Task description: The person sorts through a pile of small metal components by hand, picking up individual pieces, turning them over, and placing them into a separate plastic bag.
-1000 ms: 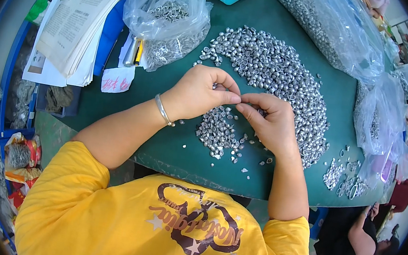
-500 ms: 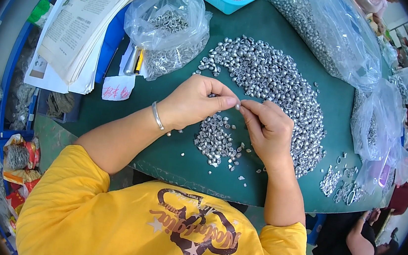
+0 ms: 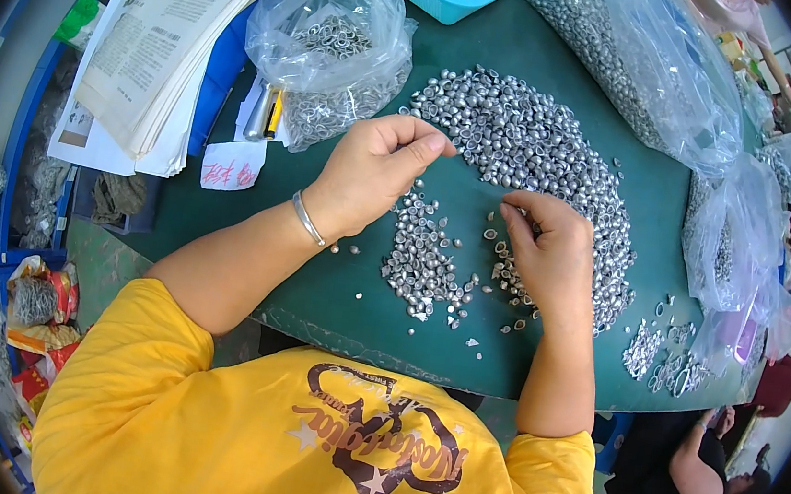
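Observation:
Small, hollow silver-grey metal caps [image 3: 523, 130] lie in a large heap on the green table [image 3: 315, 282]. My left hand [image 3: 375, 163], with a silver bangle at its wrist, is over the left side of the heap. Its thumb and forefinger are pressed together; anything between them is too small to make out. Over the heap's near edge is my right hand [image 3: 549, 249], closed with thumb and forefinger tips almost meeting; I cannot see what they hold. A smaller pile of caps [image 3: 421, 259] lies between my forearms, with pale fragments near it.
A clear bag of metal rings [image 3: 333, 57], a marker [image 3: 274, 114] and stacked papers [image 3: 155, 58] lie left. A blue basket [image 3: 436, 2] stands at the back. Filled plastic bags [image 3: 617, 63] and loose rings [image 3: 676, 373] lie right. Another person [image 3: 681, 470] sits lower right.
My hands, which met at a small metal piece, have parted. The left has moved slightly up and left, the right to the right. The piece no longer shows between them.

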Demonstrator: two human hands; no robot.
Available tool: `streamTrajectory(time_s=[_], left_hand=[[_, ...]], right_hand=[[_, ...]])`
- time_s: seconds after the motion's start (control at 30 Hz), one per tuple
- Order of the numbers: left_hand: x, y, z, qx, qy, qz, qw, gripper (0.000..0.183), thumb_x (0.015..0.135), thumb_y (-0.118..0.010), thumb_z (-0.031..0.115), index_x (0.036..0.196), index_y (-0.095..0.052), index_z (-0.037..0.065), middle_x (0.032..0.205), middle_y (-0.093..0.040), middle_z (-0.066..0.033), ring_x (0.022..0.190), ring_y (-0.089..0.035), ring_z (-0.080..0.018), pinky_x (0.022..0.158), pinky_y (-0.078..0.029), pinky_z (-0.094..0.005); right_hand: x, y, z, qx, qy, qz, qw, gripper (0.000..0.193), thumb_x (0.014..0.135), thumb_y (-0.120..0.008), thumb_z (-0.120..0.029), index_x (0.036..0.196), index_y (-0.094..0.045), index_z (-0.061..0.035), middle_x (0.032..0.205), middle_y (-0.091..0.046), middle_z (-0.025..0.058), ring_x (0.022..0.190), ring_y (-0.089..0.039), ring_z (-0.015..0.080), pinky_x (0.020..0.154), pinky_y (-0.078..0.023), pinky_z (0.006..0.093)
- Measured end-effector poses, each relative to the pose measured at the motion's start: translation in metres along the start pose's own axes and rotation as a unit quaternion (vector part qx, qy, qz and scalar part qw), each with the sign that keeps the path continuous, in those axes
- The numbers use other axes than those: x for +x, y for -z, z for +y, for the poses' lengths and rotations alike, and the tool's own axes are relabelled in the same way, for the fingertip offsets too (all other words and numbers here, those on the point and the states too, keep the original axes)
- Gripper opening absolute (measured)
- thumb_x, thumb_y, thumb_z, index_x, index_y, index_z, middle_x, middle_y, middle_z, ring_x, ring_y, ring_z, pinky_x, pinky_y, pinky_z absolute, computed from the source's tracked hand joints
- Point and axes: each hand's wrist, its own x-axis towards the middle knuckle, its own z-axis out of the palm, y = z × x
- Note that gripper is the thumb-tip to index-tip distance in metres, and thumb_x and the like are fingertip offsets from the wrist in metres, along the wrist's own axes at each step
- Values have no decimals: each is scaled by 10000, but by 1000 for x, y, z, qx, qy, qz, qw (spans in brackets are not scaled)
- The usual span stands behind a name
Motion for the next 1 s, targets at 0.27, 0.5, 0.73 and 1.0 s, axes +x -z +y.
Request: streamTrajectory(time_s=[0.27, 0.5, 0.73, 1.0], left_hand=[[1, -1, -10, 155, -99, 8, 983, 157, 850, -610, 154, 907, -633, 10, 700, -567, 34, 602, -469, -15, 523, -378, -157], [-6, -7, -5, 240, -72, -45, 967, 140, 759, -670, 67, 896, -664, 38, 646, -541, 43, 601, -460, -19, 565, -392, -178], [-9, -8, -9, 317, -250, -63, 913, 109, 693, -720, 72, 789, -673, 49, 629, -540, -49, 554, -513, -149, 501, -396, -253], [-8, -7, -9, 355, -352, -23, 866, 138, 674, -721, 35, 804, -672, 44, 630, -542, -53, 533, -514, -162, 470, -404, -259]], right_hand=[[-1, -7, 3, -123, 5, -67, 990, 102, 749, -642, -169, 777, -651, -71, 731, -624, 108, 692, -609, 287, 623, -487, 387], [0, -12, 3, -106, 52, -52, 992, 94, 762, -627, -145, 789, -640, -56, 748, -626, 102, 672, -607, 290, 591, -490, 370], [-1, -8, -7, 176, -21, -94, 980, 108, 783, -656, -100, 824, -634, -2, 700, -607, 109, 596, -573, 192, 551, -451, 277], [0, -9, -6, 175, 36, -72, 981, 105, 769, -657, -69, 849, -638, -4, 724, -618, 96, 593, -582, 177, 542, -456, 268]])
